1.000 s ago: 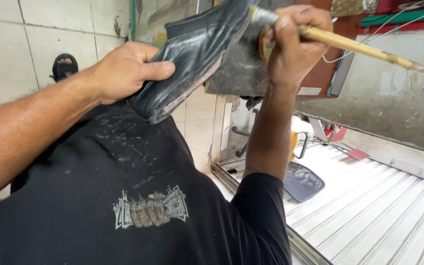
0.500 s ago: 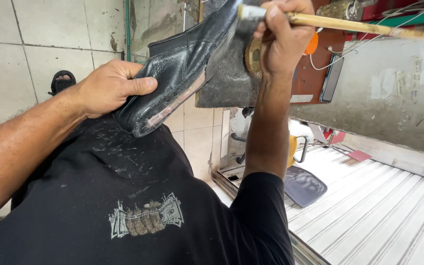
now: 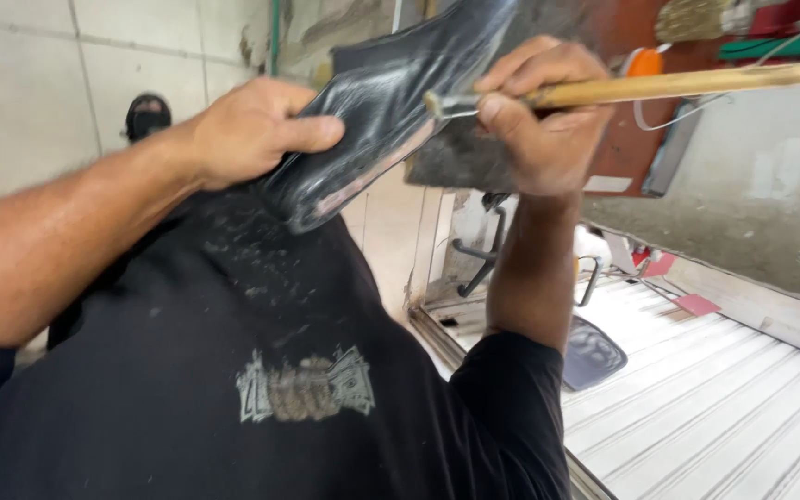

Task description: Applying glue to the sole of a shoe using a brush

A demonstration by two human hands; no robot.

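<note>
The rubber sheet [image 3: 377, 120] is showing glossy black with grey-white scuffed streaks. The stick [image 3: 696, 85] is showing pale yellowish wood. The shirt [image 3: 233, 389] is looking black, flecked with pale dust, and is carrying a grey-white printed emblem. The wall tiles [image 3: 39, 83] are appearing off-white. The ribbed shutter [image 3: 724, 407] is gleaming light grey, beside a rust-red panel [image 3: 636, 148].

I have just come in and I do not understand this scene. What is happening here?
A person holds a black rubber piece up with the left hand. The right hand grips a wooden-handled tool, with its metal tip against the rubber. Pale dust lies on the person's black shirt.
</note>
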